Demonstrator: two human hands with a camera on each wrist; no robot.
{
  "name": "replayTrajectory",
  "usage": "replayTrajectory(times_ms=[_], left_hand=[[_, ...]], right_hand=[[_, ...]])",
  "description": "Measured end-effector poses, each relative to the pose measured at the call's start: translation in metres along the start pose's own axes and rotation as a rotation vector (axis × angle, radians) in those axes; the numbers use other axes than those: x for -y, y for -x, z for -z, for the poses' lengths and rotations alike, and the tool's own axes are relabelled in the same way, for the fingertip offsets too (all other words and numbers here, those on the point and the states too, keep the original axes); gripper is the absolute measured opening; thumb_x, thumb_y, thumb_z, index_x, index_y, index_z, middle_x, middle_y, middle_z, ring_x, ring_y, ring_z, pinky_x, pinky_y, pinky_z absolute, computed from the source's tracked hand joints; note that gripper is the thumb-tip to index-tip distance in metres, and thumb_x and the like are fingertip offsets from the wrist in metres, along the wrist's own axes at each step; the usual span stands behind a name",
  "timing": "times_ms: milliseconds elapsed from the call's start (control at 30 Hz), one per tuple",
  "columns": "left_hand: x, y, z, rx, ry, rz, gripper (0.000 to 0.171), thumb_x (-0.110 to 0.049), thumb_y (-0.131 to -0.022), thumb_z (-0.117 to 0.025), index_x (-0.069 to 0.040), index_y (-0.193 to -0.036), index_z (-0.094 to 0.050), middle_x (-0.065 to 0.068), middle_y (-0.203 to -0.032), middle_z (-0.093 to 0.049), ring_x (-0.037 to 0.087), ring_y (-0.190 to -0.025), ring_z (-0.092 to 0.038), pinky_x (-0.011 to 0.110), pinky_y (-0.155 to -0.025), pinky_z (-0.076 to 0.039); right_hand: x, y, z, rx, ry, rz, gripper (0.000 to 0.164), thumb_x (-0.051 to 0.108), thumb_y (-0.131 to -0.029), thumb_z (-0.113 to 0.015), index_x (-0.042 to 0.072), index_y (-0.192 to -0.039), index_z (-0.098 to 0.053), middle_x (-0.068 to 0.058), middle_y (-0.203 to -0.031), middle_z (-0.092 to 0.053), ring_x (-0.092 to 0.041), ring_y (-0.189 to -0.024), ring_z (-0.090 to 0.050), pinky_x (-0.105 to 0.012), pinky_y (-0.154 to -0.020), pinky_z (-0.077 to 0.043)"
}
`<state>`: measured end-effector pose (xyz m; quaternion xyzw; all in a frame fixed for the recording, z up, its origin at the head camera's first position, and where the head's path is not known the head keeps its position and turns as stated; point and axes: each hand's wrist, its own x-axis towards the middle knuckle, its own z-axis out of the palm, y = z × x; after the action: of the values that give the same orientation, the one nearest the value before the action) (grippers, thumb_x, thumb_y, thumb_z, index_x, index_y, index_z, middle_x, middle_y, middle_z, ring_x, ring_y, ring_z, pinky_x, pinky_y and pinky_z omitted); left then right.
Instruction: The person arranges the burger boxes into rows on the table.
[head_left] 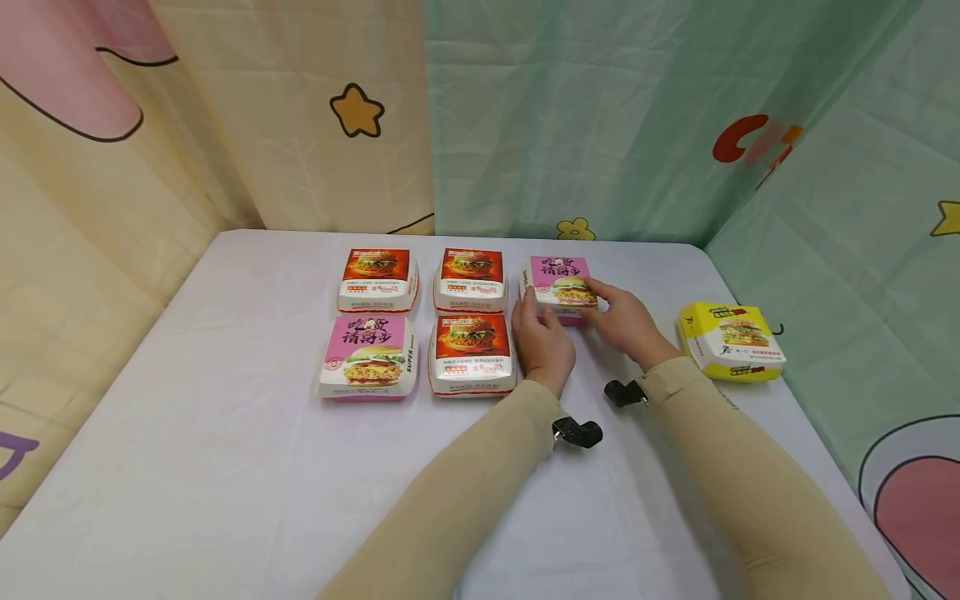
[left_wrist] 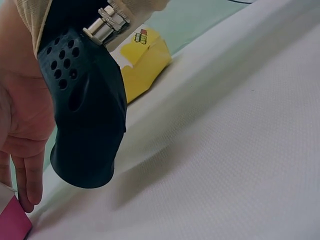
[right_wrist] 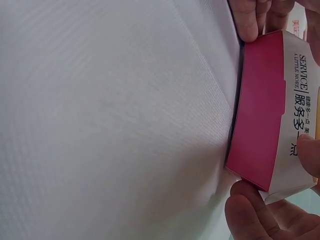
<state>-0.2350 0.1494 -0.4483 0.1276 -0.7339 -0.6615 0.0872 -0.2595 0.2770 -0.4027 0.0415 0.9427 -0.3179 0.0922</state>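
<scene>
Both hands hold a pink-and-white burger box (head_left: 557, 279) at the back right of the table. My left hand (head_left: 546, 346) is at its left side, and my right hand (head_left: 630, 321) grips the right side. In the right wrist view, the box's pink lower side (right_wrist: 260, 110) faces the camera, low at the white cloth. A thumb (right_wrist: 310, 152) presses its printed front, while fingers curl at the lower corner. The left wrist view shows only a pink corner (left_wrist: 14, 220) of the box, with the right hand's fingers (left_wrist: 34, 180) against it.
Left of the held box stand red-and-white burger boxes (head_left: 471, 279), (head_left: 377, 279), (head_left: 472, 354) and another pink box (head_left: 367, 357), in two rows. A yellow burger box (head_left: 731, 342) lies near the right edge of the white table (head_left: 187, 433). Patterned curtains (head_left: 570, 108) hang behind.
</scene>
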Motion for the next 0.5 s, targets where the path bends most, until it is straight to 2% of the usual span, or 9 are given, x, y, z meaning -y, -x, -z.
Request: replayTrajectory(times_ms=[233,500], left_hand=[[0.0001,-0.0002,-0.0007,0.004,0.008,-0.004,0.053,-0.024,-0.112,-0.052,-0.021,-0.164,-0.04,0.01,-0.169,-0.036,0.023,-0.158,-0.033,0.042,-0.129,-0.031],[0.0001,-0.001,0.0008,0.038,-0.035,-0.011,0.057,-0.026,-0.112,-0.052,-0.02,-0.166,-0.035,0.01,-0.171,-0.033,0.024,-0.16,-0.029,0.043,-0.13,-0.027]], right_hand=[[0.0007,-0.0002,-0.0008,-0.013,0.014,0.003,0.068,0.025,-0.108,-0.059,0.024,-0.168,-0.028,-0.015,-0.173,-0.031,-0.043,-0.159,-0.025,-0.064,-0.127,-0.025],[0.0006,-0.0006,-0.0015,-0.022,0.005,-0.001,0.069,0.025,-0.108,-0.059,0.023,-0.169,-0.027,-0.016,-0.173,-0.03,-0.043,-0.16,-0.025,-0.064,-0.127,-0.024]])
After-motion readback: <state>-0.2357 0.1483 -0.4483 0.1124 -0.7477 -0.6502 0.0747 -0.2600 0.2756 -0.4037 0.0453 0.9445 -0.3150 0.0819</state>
